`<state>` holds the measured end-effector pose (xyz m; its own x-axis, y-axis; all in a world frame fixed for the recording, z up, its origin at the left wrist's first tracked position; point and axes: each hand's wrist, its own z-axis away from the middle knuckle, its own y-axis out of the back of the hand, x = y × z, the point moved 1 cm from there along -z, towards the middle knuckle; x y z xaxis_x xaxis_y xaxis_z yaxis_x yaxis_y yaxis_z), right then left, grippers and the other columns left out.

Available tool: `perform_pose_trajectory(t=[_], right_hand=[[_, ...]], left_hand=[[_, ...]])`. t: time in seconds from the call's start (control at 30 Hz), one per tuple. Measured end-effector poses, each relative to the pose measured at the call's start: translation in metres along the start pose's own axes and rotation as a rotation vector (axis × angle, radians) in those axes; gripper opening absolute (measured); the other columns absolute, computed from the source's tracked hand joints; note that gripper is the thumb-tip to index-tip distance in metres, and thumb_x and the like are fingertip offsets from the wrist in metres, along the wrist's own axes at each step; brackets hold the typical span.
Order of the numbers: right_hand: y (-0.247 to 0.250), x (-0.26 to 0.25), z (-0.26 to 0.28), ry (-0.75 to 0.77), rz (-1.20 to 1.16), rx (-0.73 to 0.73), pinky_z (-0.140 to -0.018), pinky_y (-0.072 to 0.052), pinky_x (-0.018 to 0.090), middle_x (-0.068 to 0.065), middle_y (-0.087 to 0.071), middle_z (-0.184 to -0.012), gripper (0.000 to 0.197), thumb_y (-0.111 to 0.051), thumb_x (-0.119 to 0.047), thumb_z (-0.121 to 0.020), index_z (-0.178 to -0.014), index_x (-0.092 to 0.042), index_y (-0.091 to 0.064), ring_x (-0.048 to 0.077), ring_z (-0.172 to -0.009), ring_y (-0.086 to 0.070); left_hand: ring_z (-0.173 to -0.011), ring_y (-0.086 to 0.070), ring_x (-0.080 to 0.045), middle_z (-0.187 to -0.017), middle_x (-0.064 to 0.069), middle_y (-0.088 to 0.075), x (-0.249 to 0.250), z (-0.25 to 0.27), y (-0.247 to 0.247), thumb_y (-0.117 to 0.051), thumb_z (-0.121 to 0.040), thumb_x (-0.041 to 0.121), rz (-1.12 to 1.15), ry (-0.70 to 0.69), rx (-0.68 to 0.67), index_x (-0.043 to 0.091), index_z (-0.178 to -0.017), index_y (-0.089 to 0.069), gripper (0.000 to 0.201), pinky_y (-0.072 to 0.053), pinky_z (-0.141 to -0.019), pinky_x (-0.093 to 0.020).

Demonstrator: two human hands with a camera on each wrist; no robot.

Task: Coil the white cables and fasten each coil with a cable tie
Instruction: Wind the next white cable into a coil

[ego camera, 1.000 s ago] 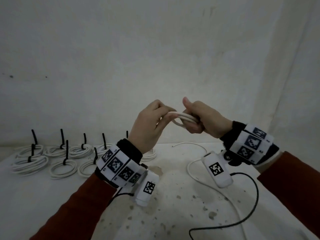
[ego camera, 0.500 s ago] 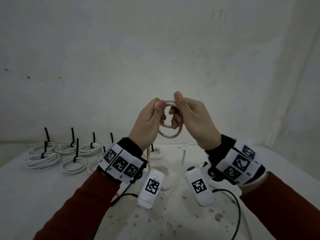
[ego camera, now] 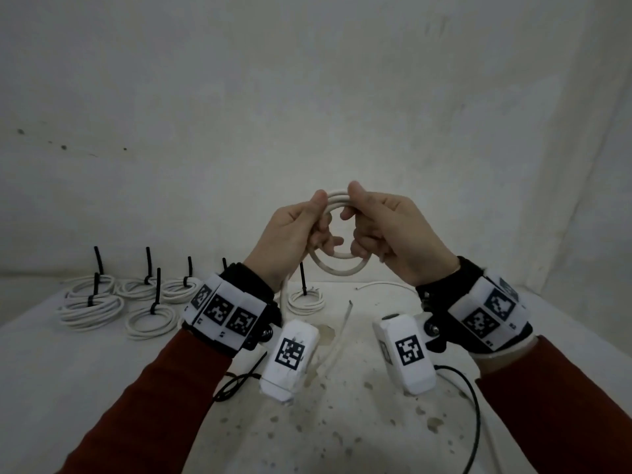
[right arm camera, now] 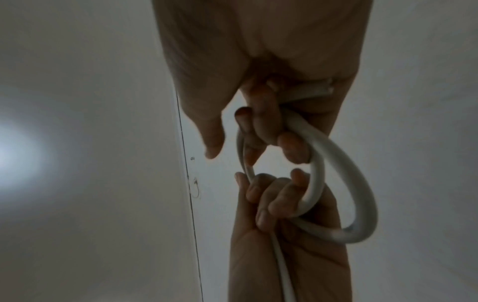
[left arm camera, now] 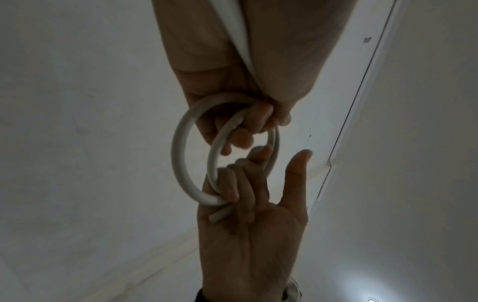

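White speckled table [ego camera: 376,422] against a pale wall. Cable coil in progress [ego camera: 337,265]: two loops formed, raised above the table; left hand [ego camera: 290,234] and right hand [ego camera: 393,230] each curled round a side; tail hanging to the table. Left of coil: seven finished coils [ego camera: 90,307] tied with black cable ties [ego camera: 157,289]. Remaining: more winding, tie
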<state>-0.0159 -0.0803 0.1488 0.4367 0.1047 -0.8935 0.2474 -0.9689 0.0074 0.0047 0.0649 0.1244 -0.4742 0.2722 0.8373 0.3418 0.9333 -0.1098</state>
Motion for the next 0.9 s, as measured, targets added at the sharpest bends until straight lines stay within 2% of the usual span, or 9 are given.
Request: perform_pose_trajectory(t=[0.1,0.2,0.27,0.3,0.43,0.57,0.67,0.77,0.9], right_hand=[[0.002,0.003,-0.003,0.033,-0.045,-0.022,-0.055,-0.042,0.026,-0.002,-0.037,-0.048,0.026,-0.059,-0.029,-0.087,-0.076,-0.006,-0.061,0.014,-0.043,-0.036],[0.007,0.013,-0.001,0.042,-0.150,0.021,-0.070,-0.052,0.029,0.007,-0.063,-0.072,0.026,-0.059,-0.026,-0.085,-0.098,-0.003,-0.062,0.021,-0.069,-0.061],[0.008,0.024,0.005,0.019,-0.209,0.038,-0.076,-0.056,0.033,0.014,-0.069,-0.094,0.039,-0.066,-0.020,-0.077,-0.110,-0.002,-0.057,0.025,-0.083,-0.066],[0.007,0.029,0.008,0.006,-0.208,0.056,-0.076,-0.056,0.033,0.017,-0.069,-0.098,0.042,-0.069,-0.015,-0.073,-0.111,-0.001,-0.056,0.026,-0.084,-0.068],[-0.001,0.038,0.011,0.031,-0.174,0.186,-0.070,-0.059,0.031,0.016,-0.072,-0.082,0.015,-0.069,0.002,-0.079,-0.093,0.000,-0.061,0.025,-0.071,-0.071],[-0.003,0.038,0.008,0.112,-0.189,0.288,-0.076,-0.058,0.030,0.017,-0.069,-0.085,0.008,-0.063,0.005,-0.086,-0.093,0.000,-0.064,0.021,-0.076,-0.068],[-0.006,0.040,0.008,0.156,-0.183,0.298,-0.080,-0.056,0.032,0.015,-0.068,-0.089,0.009,-0.059,0.004,-0.089,-0.096,0.000,-0.062,0.024,-0.086,-0.067],[-0.009,0.038,0.012,0.207,-0.208,0.286,-0.084,-0.057,0.037,0.010,-0.069,-0.088,0.006,-0.056,0.003,-0.092,-0.092,-0.002,-0.058,0.029,-0.094,-0.069],[-0.007,0.034,0.013,0.181,-0.258,0.186,-0.076,-0.057,0.034,0.018,-0.062,-0.095,0.008,-0.051,0.005,-0.093,-0.091,-0.003,-0.054,0.028,-0.084,-0.072]], left_hand=[[-0.045,-0.030,-0.012,-0.046,0.008,-0.028,0.005,-0.003,-0.005,-0.038,-0.098,0.036,0.059,-0.011,0.072,0.015,-0.060,-0.037,0.043,-0.044,-0.054,-0.024],[-0.044,-0.024,-0.009,-0.047,0.009,-0.025,0.009,-0.005,-0.003,-0.033,-0.102,0.033,0.094,-0.048,0.135,0.015,-0.063,-0.034,0.043,-0.039,-0.048,-0.021],[-0.042,-0.025,-0.008,-0.047,0.009,-0.026,0.011,-0.007,0.002,-0.032,-0.102,0.031,0.130,-0.078,0.183,0.014,-0.064,-0.034,0.042,-0.040,-0.048,-0.021],[-0.042,-0.025,-0.008,-0.047,0.008,-0.026,0.012,-0.009,0.005,-0.032,-0.102,0.031,0.154,-0.087,0.201,0.014,-0.064,-0.035,0.042,-0.040,-0.048,-0.021],[-0.042,-0.028,-0.008,-0.047,0.006,-0.028,0.011,-0.010,0.012,-0.032,-0.102,0.032,0.219,-0.068,0.206,0.013,-0.066,-0.038,0.042,-0.042,-0.049,-0.022],[-0.041,-0.031,-0.008,-0.046,0.006,-0.029,0.011,-0.005,0.013,-0.032,-0.102,0.034,0.279,0.002,0.136,0.013,-0.066,-0.040,0.042,-0.044,-0.050,-0.022],[-0.041,-0.033,-0.008,-0.046,0.005,-0.029,0.011,-0.004,0.014,-0.031,-0.101,0.035,0.276,0.031,0.084,0.013,-0.066,-0.040,0.043,-0.047,-0.053,-0.023],[-0.041,-0.034,-0.008,-0.047,0.005,-0.029,0.010,-0.003,0.017,-0.030,-0.100,0.037,0.281,0.042,0.019,0.013,-0.066,-0.040,0.043,-0.050,-0.058,-0.025],[-0.042,-0.032,-0.010,-0.047,0.005,-0.028,0.011,-0.002,0.019,-0.028,-0.101,0.036,0.267,0.069,-0.022,0.014,-0.065,-0.037,0.043,-0.050,-0.059,-0.026]])
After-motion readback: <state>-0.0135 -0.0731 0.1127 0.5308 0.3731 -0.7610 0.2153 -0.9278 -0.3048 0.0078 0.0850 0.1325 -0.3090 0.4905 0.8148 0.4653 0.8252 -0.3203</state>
